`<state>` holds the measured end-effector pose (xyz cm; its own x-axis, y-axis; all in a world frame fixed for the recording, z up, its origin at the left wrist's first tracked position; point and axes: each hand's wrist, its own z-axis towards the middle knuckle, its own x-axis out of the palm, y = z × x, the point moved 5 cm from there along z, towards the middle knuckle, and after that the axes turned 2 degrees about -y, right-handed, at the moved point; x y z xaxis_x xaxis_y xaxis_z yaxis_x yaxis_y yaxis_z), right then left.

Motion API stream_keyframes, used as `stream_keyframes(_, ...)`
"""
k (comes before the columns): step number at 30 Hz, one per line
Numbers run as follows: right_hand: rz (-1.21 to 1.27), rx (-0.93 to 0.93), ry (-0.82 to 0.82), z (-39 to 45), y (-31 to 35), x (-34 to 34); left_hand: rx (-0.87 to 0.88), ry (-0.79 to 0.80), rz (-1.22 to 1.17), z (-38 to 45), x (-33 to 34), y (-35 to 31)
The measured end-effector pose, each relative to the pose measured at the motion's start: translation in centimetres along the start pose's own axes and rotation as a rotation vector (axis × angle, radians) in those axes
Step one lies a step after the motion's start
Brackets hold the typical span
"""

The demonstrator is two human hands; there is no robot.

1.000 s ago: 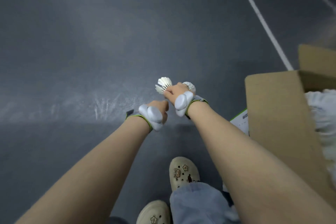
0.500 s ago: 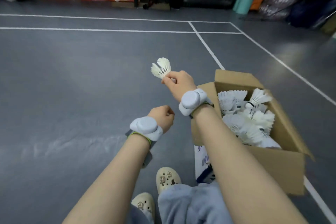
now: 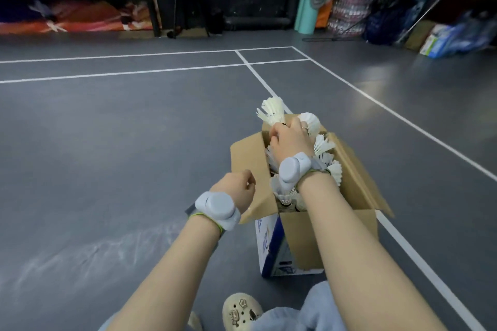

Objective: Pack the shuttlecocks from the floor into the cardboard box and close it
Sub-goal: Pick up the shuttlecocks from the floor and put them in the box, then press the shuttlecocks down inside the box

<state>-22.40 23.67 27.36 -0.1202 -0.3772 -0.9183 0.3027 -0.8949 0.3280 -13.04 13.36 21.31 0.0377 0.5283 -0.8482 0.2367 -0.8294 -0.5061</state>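
Observation:
An open cardboard box (image 3: 357,183) stands on the grey court floor in front of me, flaps spread, with several white shuttlecocks (image 3: 329,162) piled inside. My right hand (image 3: 290,140) hovers over the far end of the box, shut on two white shuttlecocks (image 3: 273,111) whose feathers fan out above my fingers. My left hand (image 3: 236,189) is a loose fist just left of the box, beside its left flap (image 3: 250,158); nothing shows in it. Both wrists wear grey sensor bands.
White court lines (image 3: 398,115) run across the floor to the right of and behind the box. A stool (image 3: 183,2), rolled mats, bags and stacked goods line the far wall. My feet in beige clogs (image 3: 240,310) are just below the box.
My right hand has carried the shuttlecocks up from the floor and rightward over the open box. My left hand followed toward the box's left flap. My view lifted from the floor to the room.

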Motion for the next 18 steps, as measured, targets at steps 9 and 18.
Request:
stream_keyframes(9,-0.135,0.200,0.402,1.1,-5.7,2.5,-0.006,-0.019,0.069,3.3,1.5,-2.4)
stream_keyframes(18,-0.209,0.254,0.200,-1.0,-11.7,0.1,0.019,0.033,0.104,4.2,3.6,-3.7)
